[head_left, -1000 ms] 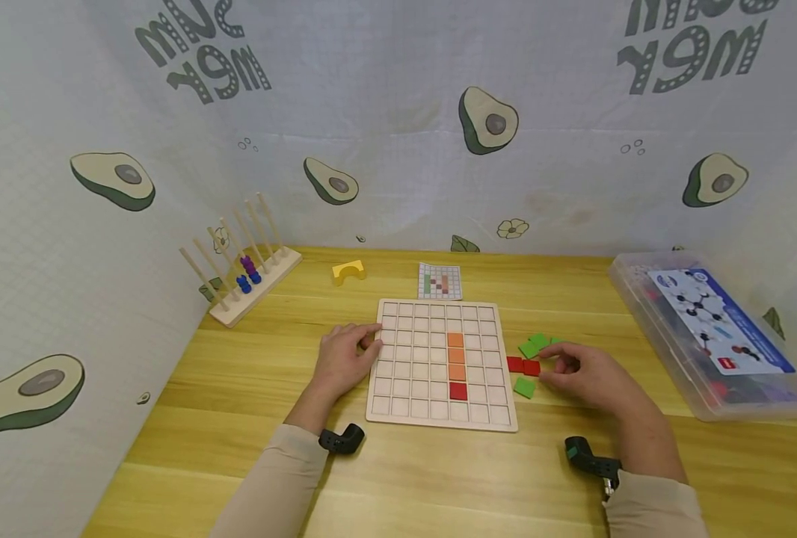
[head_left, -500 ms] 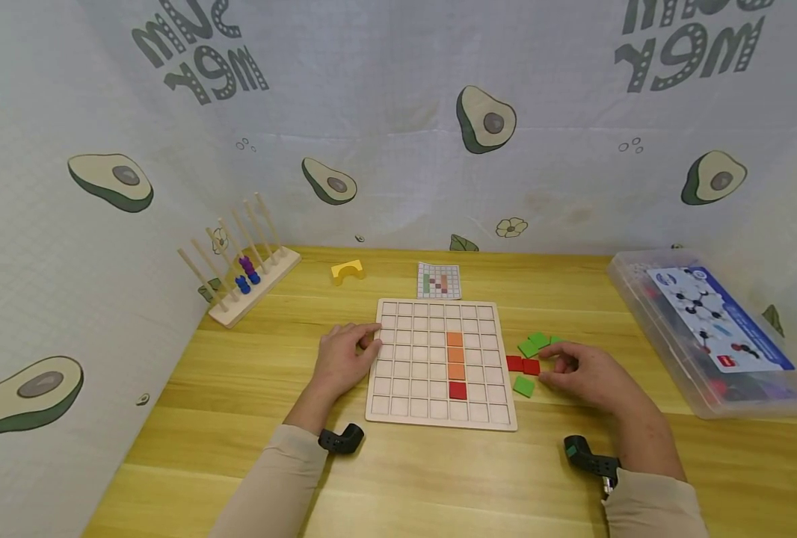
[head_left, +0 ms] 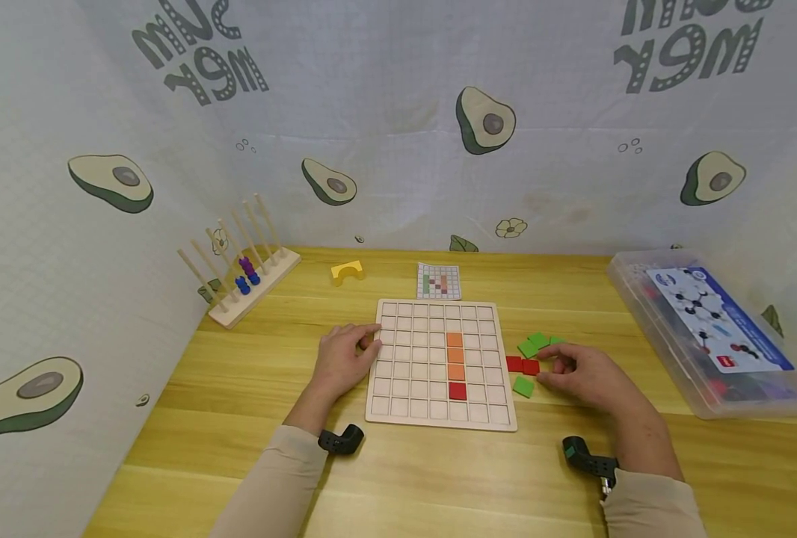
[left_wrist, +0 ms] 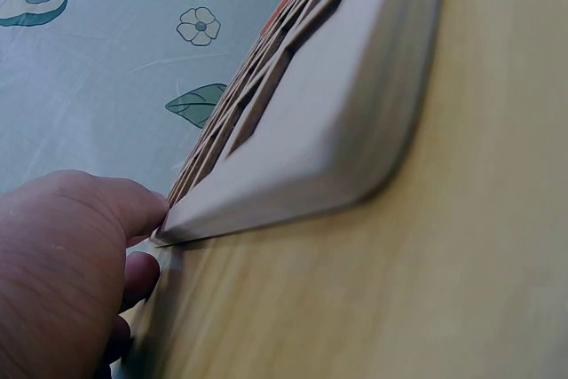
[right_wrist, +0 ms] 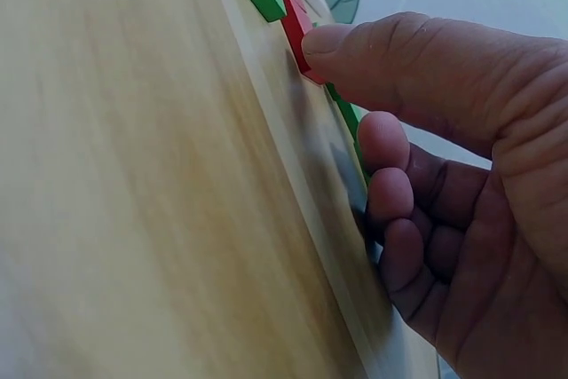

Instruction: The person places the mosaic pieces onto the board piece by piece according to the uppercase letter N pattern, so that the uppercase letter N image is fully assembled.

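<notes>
A wooden grid board [head_left: 412,373] lies flat in the middle of the head view. One column on it holds a stack of orange tiles [head_left: 455,356] with a red tile [head_left: 457,391] just below. My left hand [head_left: 341,360] rests at the board's left edge, thumb and forefinger touching its side. Right of the board, my right hand [head_left: 587,377] hovers low with thumb and forefinger apart. Its fingertips are close to two loose red tiles [head_left: 530,367], and nothing shows between them. Loose green tiles [head_left: 537,340] lie behind the red ones, with another green tile [head_left: 522,386] in front.
Behind the board lies a small printed grid card [head_left: 439,281]. A yellow arch block [head_left: 348,272] and a peg rack [head_left: 264,282] with blue and purple beads stand at the back left. A clear plastic box [head_left: 711,329] sits at the right; patterned cloth hangs behind the table.
</notes>
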Motion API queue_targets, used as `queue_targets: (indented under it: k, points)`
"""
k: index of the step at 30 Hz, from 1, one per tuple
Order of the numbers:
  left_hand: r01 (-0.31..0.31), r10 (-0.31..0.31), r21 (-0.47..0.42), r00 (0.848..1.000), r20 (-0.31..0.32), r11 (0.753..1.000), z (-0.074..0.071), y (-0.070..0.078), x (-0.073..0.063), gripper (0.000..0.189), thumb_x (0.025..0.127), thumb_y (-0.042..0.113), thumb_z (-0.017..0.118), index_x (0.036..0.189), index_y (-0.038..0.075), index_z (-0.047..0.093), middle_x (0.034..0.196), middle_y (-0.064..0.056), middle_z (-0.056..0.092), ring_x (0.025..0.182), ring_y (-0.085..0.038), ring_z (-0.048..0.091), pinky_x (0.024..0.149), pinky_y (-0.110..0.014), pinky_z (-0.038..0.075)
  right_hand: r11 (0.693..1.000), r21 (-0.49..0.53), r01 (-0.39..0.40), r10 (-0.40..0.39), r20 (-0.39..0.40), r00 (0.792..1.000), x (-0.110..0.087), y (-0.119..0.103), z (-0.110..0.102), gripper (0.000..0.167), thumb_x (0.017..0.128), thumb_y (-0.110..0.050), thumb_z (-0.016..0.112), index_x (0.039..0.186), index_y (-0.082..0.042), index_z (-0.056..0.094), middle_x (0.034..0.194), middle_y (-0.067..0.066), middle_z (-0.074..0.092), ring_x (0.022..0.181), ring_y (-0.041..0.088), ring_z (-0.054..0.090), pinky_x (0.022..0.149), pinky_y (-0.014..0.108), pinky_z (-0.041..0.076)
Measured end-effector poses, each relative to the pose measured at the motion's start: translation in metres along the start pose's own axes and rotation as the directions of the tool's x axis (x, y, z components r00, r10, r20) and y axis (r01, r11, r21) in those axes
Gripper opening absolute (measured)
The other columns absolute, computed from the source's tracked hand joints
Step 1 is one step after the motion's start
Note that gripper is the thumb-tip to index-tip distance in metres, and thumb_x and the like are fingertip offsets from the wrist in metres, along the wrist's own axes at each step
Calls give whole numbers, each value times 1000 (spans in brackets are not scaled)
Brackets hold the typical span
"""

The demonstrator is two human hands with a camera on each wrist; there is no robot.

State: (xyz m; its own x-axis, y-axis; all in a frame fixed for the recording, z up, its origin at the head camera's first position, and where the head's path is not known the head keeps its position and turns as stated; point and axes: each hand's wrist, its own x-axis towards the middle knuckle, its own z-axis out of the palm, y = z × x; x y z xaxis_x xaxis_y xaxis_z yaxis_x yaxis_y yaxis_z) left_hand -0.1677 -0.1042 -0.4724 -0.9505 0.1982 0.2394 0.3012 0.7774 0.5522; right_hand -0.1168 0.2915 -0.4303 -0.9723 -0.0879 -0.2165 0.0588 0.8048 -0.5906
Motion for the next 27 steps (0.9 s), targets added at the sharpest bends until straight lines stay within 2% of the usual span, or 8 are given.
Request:
queue_targets:
  k: [6, 17, 27]
  points:
    - [0, 0, 0, 1000, -4, 1000, 0, 0, 0, 30, 97, 28, 67, 125, 18, 74, 81, 4, 64, 82, -18, 53, 81, -38, 38, 1000, -2, 5, -5, 3, 1000, 0, -1, 0, 38, 91, -25, 76, 121, -4, 68, 87, 4, 57, 74, 18, 49, 61, 27, 38]
    - [0, 0, 0, 1000, -5, 1000, 0, 1, 0, 31, 97, 28, 68, 125, 18, 74, 80, 5, 64, 81, -17, 52, 80, -37, 37, 998, 23, -54, 54, 26, 998, 1, -2, 2, 32, 92, -22, 75, 118, -4, 68, 91, 7, 57, 79, 21, 50, 63, 28, 39]
    - [4, -4, 2, 1000, -4, 1000, 1, -1, 0, 30, 97, 27, 68, 125, 18, 74, 80, 5, 63, 80, -17, 51, 80, -37, 37, 998, 23, -61, 61, 23, 998, 2, -1, 2, 33, 92, -24, 75, 118, -4, 68, 91, 6, 56, 80, 21, 50, 63, 28, 39]
